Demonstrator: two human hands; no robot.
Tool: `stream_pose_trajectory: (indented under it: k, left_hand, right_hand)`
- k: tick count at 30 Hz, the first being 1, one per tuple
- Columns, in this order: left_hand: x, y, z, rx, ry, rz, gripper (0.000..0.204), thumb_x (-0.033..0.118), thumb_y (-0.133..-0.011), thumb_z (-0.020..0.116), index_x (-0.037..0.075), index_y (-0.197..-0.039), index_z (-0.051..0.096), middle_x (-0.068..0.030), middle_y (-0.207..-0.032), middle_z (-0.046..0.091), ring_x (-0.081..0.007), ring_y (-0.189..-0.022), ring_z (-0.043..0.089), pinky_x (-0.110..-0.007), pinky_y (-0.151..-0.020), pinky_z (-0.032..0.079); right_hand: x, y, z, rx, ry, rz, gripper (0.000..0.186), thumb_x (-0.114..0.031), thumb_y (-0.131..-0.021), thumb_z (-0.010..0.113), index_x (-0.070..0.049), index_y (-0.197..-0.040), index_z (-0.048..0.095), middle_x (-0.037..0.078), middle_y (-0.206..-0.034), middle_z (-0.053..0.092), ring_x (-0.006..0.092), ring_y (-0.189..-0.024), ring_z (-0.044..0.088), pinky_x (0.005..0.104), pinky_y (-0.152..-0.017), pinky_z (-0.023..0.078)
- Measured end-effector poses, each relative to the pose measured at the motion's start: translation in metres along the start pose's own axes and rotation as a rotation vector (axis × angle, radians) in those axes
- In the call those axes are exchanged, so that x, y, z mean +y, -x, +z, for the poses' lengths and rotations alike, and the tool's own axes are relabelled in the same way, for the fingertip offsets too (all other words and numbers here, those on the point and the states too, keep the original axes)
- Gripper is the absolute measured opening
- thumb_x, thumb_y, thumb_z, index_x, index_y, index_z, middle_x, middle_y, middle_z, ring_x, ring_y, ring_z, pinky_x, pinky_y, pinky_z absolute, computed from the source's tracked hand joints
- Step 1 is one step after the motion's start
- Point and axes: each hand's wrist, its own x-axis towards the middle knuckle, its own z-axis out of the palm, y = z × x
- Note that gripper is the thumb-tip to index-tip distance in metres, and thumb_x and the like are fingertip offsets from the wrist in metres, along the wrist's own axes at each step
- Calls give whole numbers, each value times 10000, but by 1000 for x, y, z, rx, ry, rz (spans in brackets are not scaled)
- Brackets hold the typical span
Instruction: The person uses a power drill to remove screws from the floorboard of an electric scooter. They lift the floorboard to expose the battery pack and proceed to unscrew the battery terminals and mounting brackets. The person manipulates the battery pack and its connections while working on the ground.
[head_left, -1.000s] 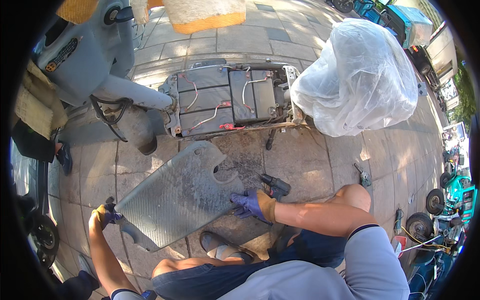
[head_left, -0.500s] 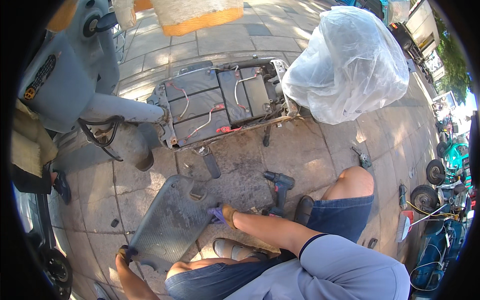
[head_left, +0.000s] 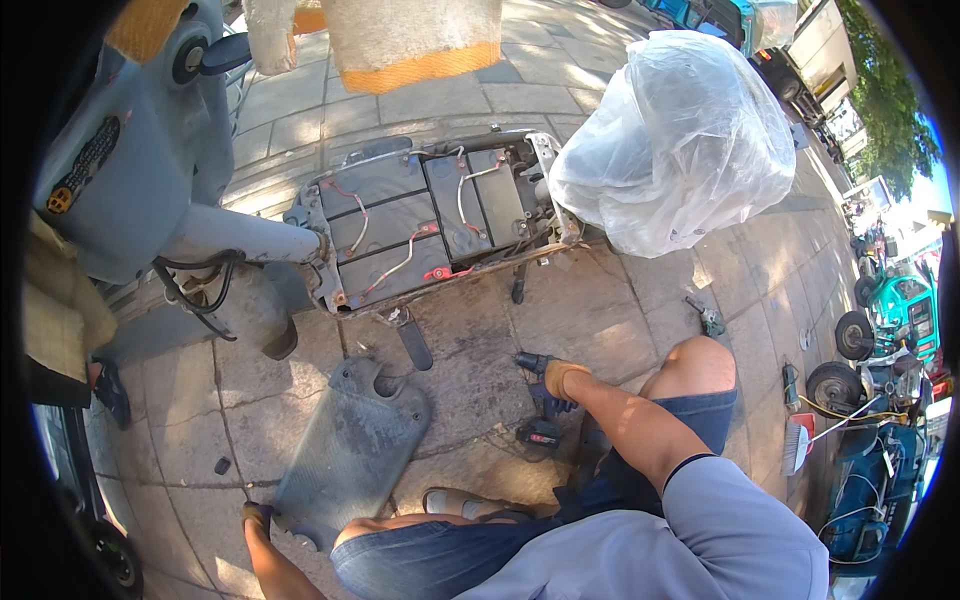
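While gloved, ribbed grey panel (head_left: 352, 452).

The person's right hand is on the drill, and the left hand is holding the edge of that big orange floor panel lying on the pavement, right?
Not quite: the floor panel is grey, not orange, as the head view shows. The right hand is on the drill, and the left hand holds the panel's edge.

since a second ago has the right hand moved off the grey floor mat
Yes. The right hand has left the grey floor mat and now grips the cordless drill on the paving, nearer the open battery tray.
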Motion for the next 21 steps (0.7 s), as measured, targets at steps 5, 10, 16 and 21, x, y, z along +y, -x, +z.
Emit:
stream_pose_trajectory:
  k: [5, 10, 16, 21]
  left_hand:
    - [139, 88, -11, 173, 19, 179, 546, 181, -902, 673, 39, -1421, 581, -267, -1450, 620, -437, -1341, 606, -506, -1073, 514]
    - [239, 189, -35, 177, -294, 448, 391, 346, -944, 607, 27, -1079, 788, -254, -1196, 725, -430, -1164, 693, -492, -976, 555]
    - [354, 256, -22, 44, -326, 819, 406, 229, -809, 820, 115, -1194, 764, -146, -1179, 755, -345, -1084, 726, -439, -944, 586]
    - [393, 346, -11, -35, -60, 1244, 381, 264, -969, 681, 136, -1327, 709, -191, -1131, 772, -383, -1110, 726, -441, -969, 560]
  right_hand:
    - [97, -45, 102, -3, -146, 26, 693, -571, -815, 769, -25, -1242, 749, 216, -1220, 756, 396, -1162, 714, 459, -995, 552]
    - [32, -4, 118, 392, -759, 380, 652, -570, -812, 764, -41, -1192, 770, 241, -1228, 741, 405, -1200, 692, 453, -997, 548]
    - [44, 11, 85, 412, -956, 196, 509, -424, -852, 750, 28, -1084, 771, 231, -1100, 773, 339, -1051, 755, 436, -875, 573]
    - [25, 127, -21, 220, -1132, -146, 416, -182, -830, 787, 45, -1163, 688, 200, -958, 763, 308, -855, 763, 432, -751, 596]
